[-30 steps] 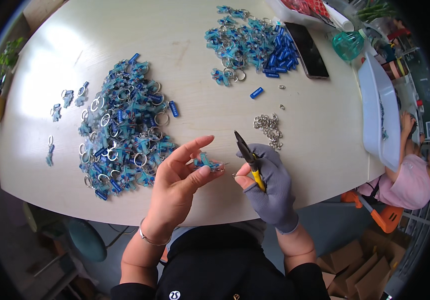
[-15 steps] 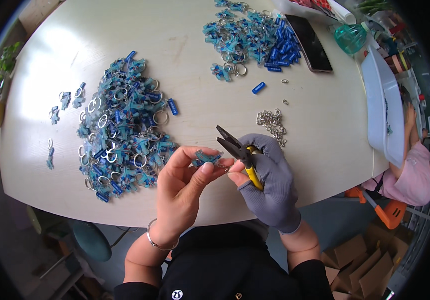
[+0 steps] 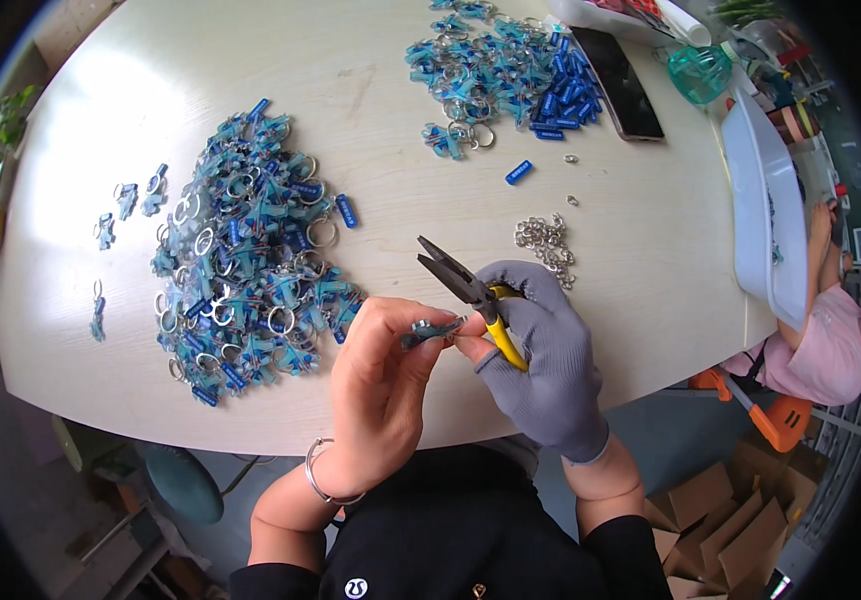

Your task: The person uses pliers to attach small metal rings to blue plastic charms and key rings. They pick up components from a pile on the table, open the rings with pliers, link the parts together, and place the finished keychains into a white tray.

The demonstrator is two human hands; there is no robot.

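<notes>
- One translucent blue-green plastic charm (image 3: 429,331), pinched in my bare left hand (image 3: 379,385).
- One pair of yellow-handled black pliers (image 3: 472,291), gripped in my grey-gloved right hand (image 3: 553,362).
- Fingertips (image 3: 475,347), apart a second ago, now together beside the charm: two-handed work.

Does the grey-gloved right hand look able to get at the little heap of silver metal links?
Probably yes: the right hand is close to the heap, with nothing seen lying between, though the black metal pliers with yellow handles it holds may hinder picking.

Hands (image 3: 381,380) close together; fingers (image 3: 387,314) bent
</notes>
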